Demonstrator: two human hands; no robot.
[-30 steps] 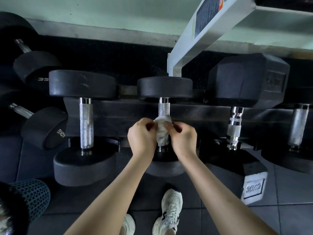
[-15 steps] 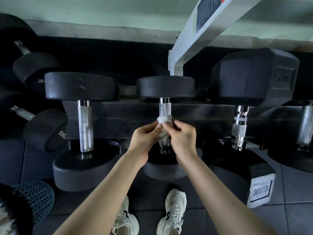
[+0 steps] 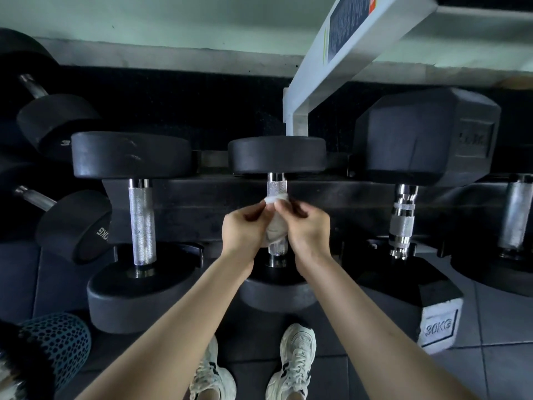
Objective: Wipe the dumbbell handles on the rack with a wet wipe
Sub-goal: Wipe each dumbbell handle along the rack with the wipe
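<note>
Wet wipe (image 3: 275,230), white and crumpled, is wrapped round the knurled handle (image 3: 277,189) of the middle dumbbell, which is laid across the black rack (image 3: 202,203). The wipe is pinched from both sides by the curled fingers of the left hand (image 3: 243,230) and right hand (image 3: 310,230). For a thorough clean, it should be held snug and twisted along the whole handle, bare ends included.

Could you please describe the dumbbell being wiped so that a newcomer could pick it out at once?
The white slanted beam ends right behind a round black dumbbell on the rack. It sits between a larger round one to the left and a hexagonal 30KG one to the right. It alone has a white wipe round its handle, held by the left hand and the right hand.
</note>
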